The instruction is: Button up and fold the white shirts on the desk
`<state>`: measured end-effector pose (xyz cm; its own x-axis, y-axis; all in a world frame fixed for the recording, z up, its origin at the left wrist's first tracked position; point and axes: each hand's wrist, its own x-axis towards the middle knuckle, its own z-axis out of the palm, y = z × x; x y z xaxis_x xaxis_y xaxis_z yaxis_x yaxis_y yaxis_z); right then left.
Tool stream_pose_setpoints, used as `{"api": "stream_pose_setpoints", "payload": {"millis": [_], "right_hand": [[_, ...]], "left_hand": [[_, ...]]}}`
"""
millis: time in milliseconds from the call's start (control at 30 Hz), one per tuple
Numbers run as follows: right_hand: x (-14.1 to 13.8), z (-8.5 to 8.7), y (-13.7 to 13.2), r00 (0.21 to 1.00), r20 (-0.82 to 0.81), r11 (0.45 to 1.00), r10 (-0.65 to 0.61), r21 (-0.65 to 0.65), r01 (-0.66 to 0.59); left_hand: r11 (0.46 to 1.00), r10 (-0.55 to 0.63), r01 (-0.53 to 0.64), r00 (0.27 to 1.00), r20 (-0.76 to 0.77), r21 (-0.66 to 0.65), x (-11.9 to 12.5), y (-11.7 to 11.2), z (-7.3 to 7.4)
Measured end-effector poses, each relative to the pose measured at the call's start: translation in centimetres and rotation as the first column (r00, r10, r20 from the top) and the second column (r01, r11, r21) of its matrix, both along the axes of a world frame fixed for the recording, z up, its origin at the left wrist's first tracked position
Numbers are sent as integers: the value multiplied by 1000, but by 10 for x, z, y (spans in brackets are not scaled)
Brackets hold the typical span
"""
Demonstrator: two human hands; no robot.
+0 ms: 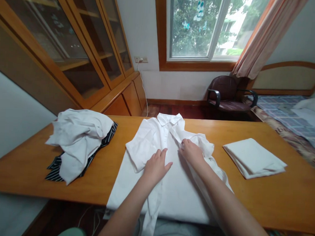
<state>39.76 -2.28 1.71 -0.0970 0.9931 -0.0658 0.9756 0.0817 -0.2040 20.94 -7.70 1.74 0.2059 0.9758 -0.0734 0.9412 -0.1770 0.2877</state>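
Observation:
A white short-sleeved shirt [143, 142] lies spread on the wooden table in front of me, its collar toward the far edge and its lower end hanging over the near edge. My left hand [156, 167] rests flat on the left front panel near the buttons, thumb spread from the fingers. With its fingers curled, my right hand [192, 152] grips the right front panel, which is lifted and partly folded back, showing the inside of the shirt. The right sleeve is bunched beside that hand. The fingertips of my right hand are partly hidden by cloth.
On the left of the table [136, 124] lies a crumpled white garment [85, 128] over black striped cloth [56, 169]. A folded white cloth [253, 156] lies on the right. Beyond stand a glass-doored cabinet [106, 83], a dark armchair [224, 91] and a bed [300, 118].

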Motion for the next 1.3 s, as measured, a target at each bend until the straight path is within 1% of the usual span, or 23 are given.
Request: {"api": "stream_pose_setpoints", "payload": {"millis": [100, 200, 267, 333, 367, 400, 467, 500, 533, 567, 600, 667, 733, 767, 833, 900, 967, 1000, 1033, 1067, 1133, 1200, 1300], "right_hand": [[6, 0, 0, 998, 35, 993, -53, -106, 56], [22, 8, -2, 998, 46, 990, -41, -135, 47], [31, 15, -4, 999, 36, 996, -25, -85, 28], [37, 23, -8, 1000, 11, 997, 8, 70, -9], [38, 27, -10, 999, -23, 985, 37, 171, -32], [37, 31, -12, 994, -79, 963, 78, 263, -55], [30, 37, -15, 942, -277, 927, 191, 366, -80], [24, 40, -17, 875, -417, 928, 245, 362, -88], [17, 41, -18, 775, -566, 940, 281, 326, -102], [9, 43, -20, 648, -706, 954, 287, 270, -128], [1, 44, -21, 508, -820, 964, 264, 204, -173], [-11, 44, -23, 268, -946, 955, 182, 104, -279], [-19, 43, -27, 107, -989, 934, 101, 57, -352], [-20, 42, -29, 57, -996, 926, 63, 38, -376], [-21, 38, -34, 42, -999, 905, 6, -12, -426], [-21, 33, -37, 151, -988, 884, -5, -75, -461], [-25, 25, -38, 293, -956, 899, 11, -119, -421], [-27, 21, -38, 335, -942, 916, 11, -125, -382], [-30, 17, -36, 346, -938, 932, 1, -125, -341], [-33, 13, -35, 326, -945, 946, -19, -123, -301], [-37, 10, -30, 224, -971, 966, -78, -129, -226], [-38, 15, -26, 74, -987, 974, -145, -155, -163], [-39, 36, -23, -170, -964, 979, -202, -192, -75]], "left_hand": [[999, 17, -19, 997, -80, -31, 7, 13, -14], [997, 16, -20, 998, -53, -78, 0, 21, -20], [996, 10, -4, 998, 67, -90, -8, 25, -19], [998, 12, 7, 944, 330, -57, -14, 27, -14], [999, 13, 3, 868, 497, -32, -17, 27, -9], [1000, 14, -8, 755, 655, -13, -18, 28, -3], [1000, 7, -16, 484, 875, 1, -19, 27, 13], [1000, -2, 0, 370, 929, 2, -17, 27, 22], [1000, -15, 25, 292, 956, 8, -16, 26, 31], [998, -34, 52, 257, 966, 21, -13, 27, 40], [997, -58, 69, 259, 964, 41, -11, 27, 47], [994, -103, 60, 328, 939, 88, -6, 30, 58], [992, -124, 24, 397, 909, 125, -3, 34, 63], [991, -124, 10, 418, 900, 132, -2, 36, 64], [991, -121, 13, 450, 885, 130, -1, 37, 64], [989, -142, 44, 512, 847, 139, -1, 36, 63], [980, -196, 91, 592, 782, 176, -2, 33, 64], [972, -231, 116, 629, 742, 204, -3, 31, 65], [961, -270, 141, 658, 703, 238, -5, 28, 66], [947, -312, 166, 680, 664, 276, -8, 25, 68], [911, -391, 207, 704, 592, 356, -19, 19, 69], [889, -425, 224, 726, 541, 398, -34, 13, 68], [923, -361, 213, 769, 527, 321, -53, 1, 59]]}}
